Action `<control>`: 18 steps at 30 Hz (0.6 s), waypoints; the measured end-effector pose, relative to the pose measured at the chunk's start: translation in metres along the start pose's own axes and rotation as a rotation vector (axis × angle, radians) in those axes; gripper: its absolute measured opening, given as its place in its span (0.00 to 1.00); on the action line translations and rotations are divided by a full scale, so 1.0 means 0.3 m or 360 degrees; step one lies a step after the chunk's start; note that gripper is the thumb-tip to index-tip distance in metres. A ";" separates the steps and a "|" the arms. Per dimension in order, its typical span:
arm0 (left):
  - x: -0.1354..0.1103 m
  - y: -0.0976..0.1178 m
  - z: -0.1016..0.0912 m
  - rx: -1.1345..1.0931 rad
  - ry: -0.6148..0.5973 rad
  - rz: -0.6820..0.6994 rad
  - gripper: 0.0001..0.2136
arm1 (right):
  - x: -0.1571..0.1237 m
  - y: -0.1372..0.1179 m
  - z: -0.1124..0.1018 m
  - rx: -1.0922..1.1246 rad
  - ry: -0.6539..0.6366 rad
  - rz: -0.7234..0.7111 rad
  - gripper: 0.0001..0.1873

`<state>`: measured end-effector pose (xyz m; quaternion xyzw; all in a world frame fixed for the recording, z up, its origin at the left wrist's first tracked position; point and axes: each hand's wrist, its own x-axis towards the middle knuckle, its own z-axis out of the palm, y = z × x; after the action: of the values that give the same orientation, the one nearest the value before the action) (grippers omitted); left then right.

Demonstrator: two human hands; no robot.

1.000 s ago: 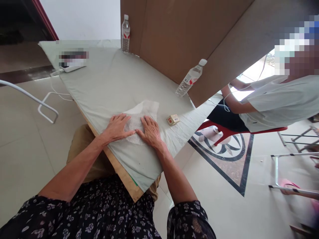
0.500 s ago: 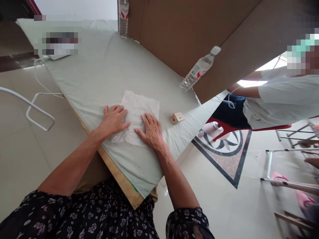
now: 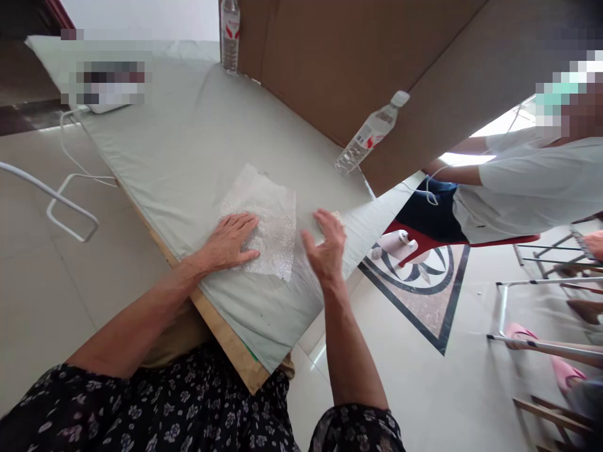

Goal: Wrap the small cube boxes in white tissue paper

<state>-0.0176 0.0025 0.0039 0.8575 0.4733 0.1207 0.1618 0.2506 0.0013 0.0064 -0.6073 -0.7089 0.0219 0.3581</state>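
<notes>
the right hand (image 3: 328,250) was blurred and hid most of the small box (image 3: 336,215); whether they touched was unclear. the view's top edge cropped the far bottle (image 3: 230,39); a white object (image 3: 114,105) was partly pixelated.

The person's left hand (image 3: 232,242) lies palm down and flat, its thumb spread away from the fingers. The right hand (image 3: 331,251), slightly blurred, has thumb and fingers parted. The left forearm (image 3: 146,314) slants inward; the right forearm (image 3: 352,345) stretches forward.
</notes>
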 end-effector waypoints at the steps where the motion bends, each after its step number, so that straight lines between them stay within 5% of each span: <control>1: -0.002 -0.002 0.000 -0.0003 0.0006 -0.0013 0.34 | 0.014 0.043 -0.013 -0.0056 0.0106 0.0120 0.26; 4: -0.003 0.003 -0.001 -0.0032 0.0054 -0.0044 0.36 | 0.057 0.166 -0.019 -0.0223 0.0148 0.0456 0.36; 8: -0.003 0.011 0.006 -0.0076 0.0089 -0.0075 0.39 | 0.084 0.212 -0.013 -0.0067 0.0041 0.0545 0.28; 11: -0.006 0.013 0.009 -0.0093 0.0123 -0.0124 0.42 | 0.076 0.115 -0.037 0.0231 0.0045 0.0343 0.27; 14: -0.009 0.013 0.006 -0.0131 0.0128 -0.0156 0.45 | 0.066 -0.037 -0.035 0.0538 -0.0185 0.0047 0.28; 18: -0.009 0.003 0.007 -0.0225 0.0132 -0.0131 0.51 | 0.063 -0.162 0.068 0.0591 -0.0601 -0.0245 0.28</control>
<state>-0.0176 -0.0004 0.0021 0.8180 0.5048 0.1823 0.2070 0.1986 0.0135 0.0229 -0.4608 -0.7909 0.2371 0.3254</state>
